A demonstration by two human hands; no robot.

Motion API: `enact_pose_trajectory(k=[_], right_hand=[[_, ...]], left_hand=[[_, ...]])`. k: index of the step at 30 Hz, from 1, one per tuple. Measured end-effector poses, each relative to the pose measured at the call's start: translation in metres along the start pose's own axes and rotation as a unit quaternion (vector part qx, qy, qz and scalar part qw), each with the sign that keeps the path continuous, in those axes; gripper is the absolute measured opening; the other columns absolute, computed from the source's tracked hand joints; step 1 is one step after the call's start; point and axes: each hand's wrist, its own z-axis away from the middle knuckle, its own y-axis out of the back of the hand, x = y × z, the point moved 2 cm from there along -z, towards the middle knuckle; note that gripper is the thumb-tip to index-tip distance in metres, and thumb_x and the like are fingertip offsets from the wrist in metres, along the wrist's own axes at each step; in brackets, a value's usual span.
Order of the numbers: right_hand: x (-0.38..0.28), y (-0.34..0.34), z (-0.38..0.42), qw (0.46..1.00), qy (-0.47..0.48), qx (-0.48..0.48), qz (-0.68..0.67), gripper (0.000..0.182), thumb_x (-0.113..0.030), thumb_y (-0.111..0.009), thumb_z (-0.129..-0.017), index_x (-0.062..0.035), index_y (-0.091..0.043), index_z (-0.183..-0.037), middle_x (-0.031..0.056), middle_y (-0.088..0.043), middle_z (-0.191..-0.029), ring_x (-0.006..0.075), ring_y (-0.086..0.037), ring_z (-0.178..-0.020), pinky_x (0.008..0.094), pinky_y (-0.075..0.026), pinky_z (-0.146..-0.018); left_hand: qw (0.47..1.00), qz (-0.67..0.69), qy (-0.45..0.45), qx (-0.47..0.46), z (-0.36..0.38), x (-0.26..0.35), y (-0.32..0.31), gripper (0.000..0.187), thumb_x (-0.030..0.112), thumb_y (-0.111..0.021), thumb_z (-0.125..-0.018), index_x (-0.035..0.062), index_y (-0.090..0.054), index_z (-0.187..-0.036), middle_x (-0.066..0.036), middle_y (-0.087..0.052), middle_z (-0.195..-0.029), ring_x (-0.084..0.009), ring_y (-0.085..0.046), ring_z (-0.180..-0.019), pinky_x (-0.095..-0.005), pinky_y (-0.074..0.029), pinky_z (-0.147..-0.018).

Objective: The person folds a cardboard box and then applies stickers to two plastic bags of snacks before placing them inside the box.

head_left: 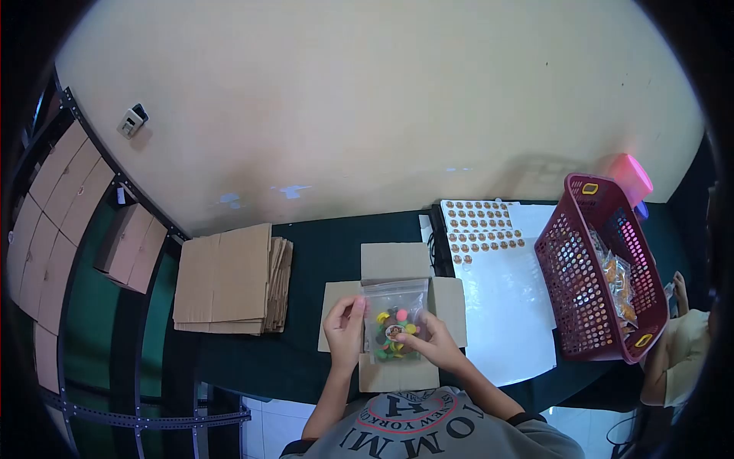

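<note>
A clear zip bag (397,297) of colourful sweets is held up in front of me, with a round brown label (394,332) on its face. My left hand (345,333) is closed on the bag's left edge. On the other side, my right hand (436,343) grips the bag's right side, its thumb lying across the front by the label. Under the bag stands a cardboard box (396,262) with its flaps folded outward; the bag and my hands hide most of its inside.
Flattened cardboard boxes (222,279) are stacked on the left. To the right are a sheet of round stickers (482,226) and a maroon basket (577,287) holding packaged bags (619,287). A person's arm (659,367) is at far right. Closed boxes (57,199) fill a left shelf.
</note>
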Motion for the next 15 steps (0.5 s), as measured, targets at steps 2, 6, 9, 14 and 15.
enact_pose_trajectory(k=[2,6,9,14,15], right_hand=[[-0.005,0.006,0.0,1.0,0.001,-0.007,-0.002,0.04,-0.017,-0.066,-0.076,-0.0002,-0.047,-0.108,0.01,-0.057,-0.099,0.0146,-0.055,-0.088,0.0304,-0.045,-0.077],[-0.045,0.018,-0.009,0.94,0.181,0.102,0.271,0.037,-0.013,-0.066,-0.073,-0.002,-0.05,-0.104,0.0064,-0.054,-0.092,0.0174,-0.054,-0.075,0.0307,-0.044,-0.069],[-0.054,0.015,-0.01,0.919,0.188,0.063,0.341,0.023,-0.014,-0.064,-0.073,-0.0023,-0.054,-0.09,0.0092,-0.055,-0.08,0.0243,-0.054,-0.067,0.0337,-0.043,-0.066],[-0.048,-0.001,-0.012,0.932,0.172,0.011,0.318,0.013,-0.012,-0.058,-0.077,-0.001,-0.052,-0.075,0.0132,-0.049,-0.066,0.0311,-0.052,-0.062,0.0344,-0.042,-0.055],[-0.047,-0.004,-0.012,0.933,0.172,0.009,0.317,0.013,-0.012,-0.058,-0.077,-0.001,-0.052,-0.075,0.0132,-0.049,-0.066,0.0311,-0.052,-0.062,0.0344,-0.042,-0.055]], left_hand=[[0.999,-0.027,-0.023,0.001,-0.001,-0.001,0.0,0.011,0.008,-0.055,-0.085,-0.0029,-0.058,-0.084,-0.005,-0.057,-0.079,-0.0081,-0.052,-0.071,-0.0206,-0.042,-0.065],[0.971,-0.205,-0.113,-0.039,0.003,0.006,-0.005,0.01,0.006,-0.057,-0.082,-0.0033,-0.059,-0.082,-0.008,-0.057,-0.077,-0.012,-0.055,-0.069,-0.0227,-0.044,-0.062],[0.953,-0.23,-0.15,-0.128,0.008,0.004,-0.016,0.008,0.005,-0.058,-0.079,-0.0028,-0.06,-0.082,-0.01,-0.057,-0.078,-0.0159,-0.056,-0.068,-0.0251,-0.045,-0.061],[0.965,-0.183,-0.122,-0.144,0.009,0.001,-0.021,0.009,0.007,-0.058,-0.079,-0.0019,-0.06,-0.08,-0.009,-0.058,-0.077,-0.0187,-0.057,-0.07,-0.0268,-0.044,-0.063],[0.965,-0.193,-0.107,-0.139,0.009,0.002,-0.02,0.01,0.008,-0.059,-0.079,-0.0018,-0.059,-0.079,-0.009,-0.058,-0.076,-0.0186,-0.057,-0.07,-0.027,-0.044,-0.063]])
